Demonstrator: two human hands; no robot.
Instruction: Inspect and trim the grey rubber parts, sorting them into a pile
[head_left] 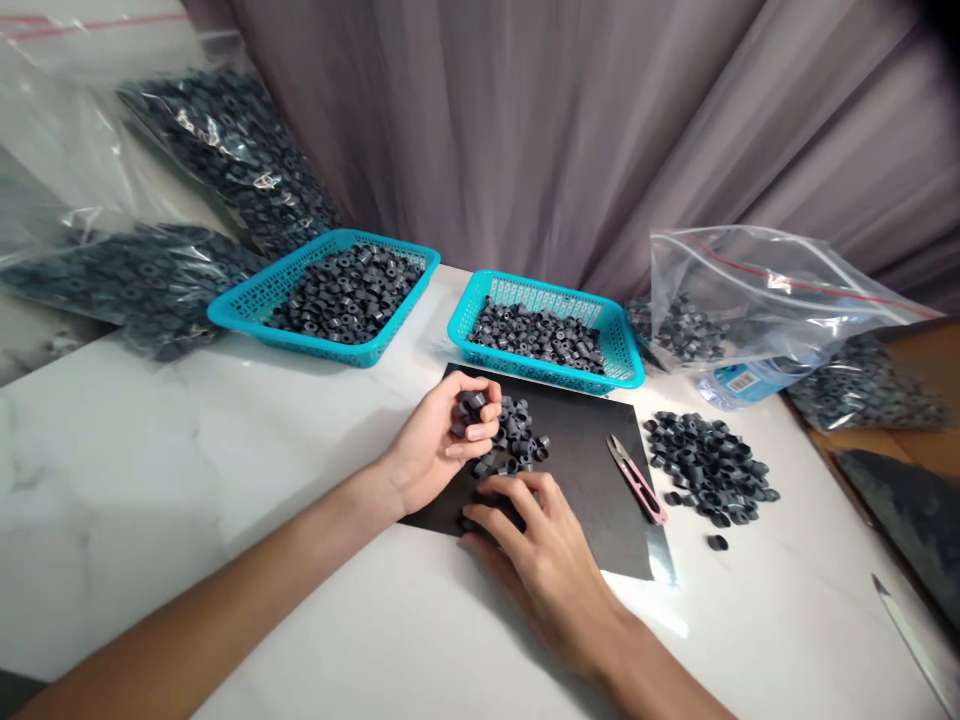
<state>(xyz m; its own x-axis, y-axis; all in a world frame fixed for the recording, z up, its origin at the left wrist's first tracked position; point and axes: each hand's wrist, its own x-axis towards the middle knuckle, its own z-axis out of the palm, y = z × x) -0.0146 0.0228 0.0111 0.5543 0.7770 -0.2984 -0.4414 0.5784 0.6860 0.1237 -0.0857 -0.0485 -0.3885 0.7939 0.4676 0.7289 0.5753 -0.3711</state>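
Note:
My left hand (450,430) is cupped and turned palm up, its fingers curled around several short dark grey plastic caps (472,402). Close in front of it, my right hand (536,550) rests palm down at the near edge of a black mat (592,500). Its fingers are bent round, with dark pieces showing at the fingertips; the palm side is hidden. Between and beyond the hands lies a loose heap of the same caps (517,430) on the mat. Pink-handled thread snips (636,480) lie on the mat's right side.
Two turquoise baskets (349,352) (555,378) of dark pieces stand at the back. A larger pile of caps (709,465) sits right of the mat. Filled clear bags (217,150) lean at the left; another bag (750,290) and a bottle (757,380) are at right.

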